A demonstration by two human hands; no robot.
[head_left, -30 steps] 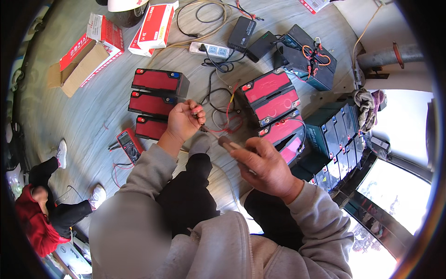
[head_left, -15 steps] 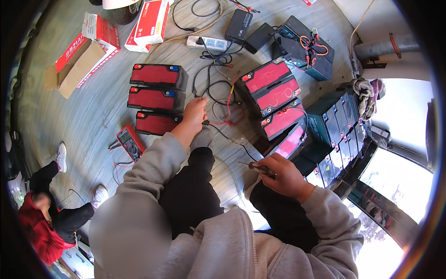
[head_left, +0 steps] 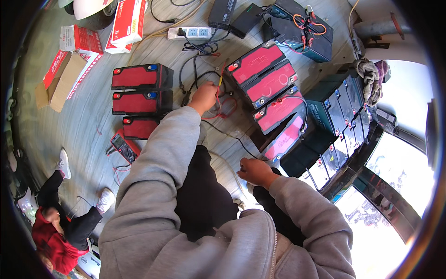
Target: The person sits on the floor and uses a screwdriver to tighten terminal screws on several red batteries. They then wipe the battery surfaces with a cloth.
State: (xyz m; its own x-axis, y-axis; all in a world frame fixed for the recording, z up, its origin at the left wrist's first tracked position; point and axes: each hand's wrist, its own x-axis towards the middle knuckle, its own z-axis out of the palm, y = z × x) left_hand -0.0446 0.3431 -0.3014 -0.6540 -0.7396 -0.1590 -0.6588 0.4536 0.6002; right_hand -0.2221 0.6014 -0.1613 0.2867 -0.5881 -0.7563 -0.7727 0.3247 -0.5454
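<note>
My left hand [head_left: 204, 97] reaches down with its fingers curled, right against a thin red cable [head_left: 219, 83] that has a yellow section. Whether the fingers grip that cable is hidden. Below the hand, a black cable [head_left: 227, 134] runs over the floor toward the red-topped batteries on the right. My right hand [head_left: 256, 172] is closed above my knee, near the lowest pink-topped battery [head_left: 285, 138]. What it holds, if anything, does not show. Left of my left arm stand red-topped black batteries [head_left: 135, 102], and a red multimeter [head_left: 124, 148] lies beside my sleeve.
Toward the top are a white power strip [head_left: 190, 33], black chargers [head_left: 222, 13] and wired dark batteries [head_left: 302, 37]. Rows of dark batteries [head_left: 341, 107] line the right. Red and white cartons [head_left: 76, 69] sit top left. A person in red [head_left: 58, 242] is at lower left.
My left hand has moved forward to the red cable, away from the black cable's end. The hand tool that stuck out of my right hand no longer shows. The whole view has shifted slightly.
</note>
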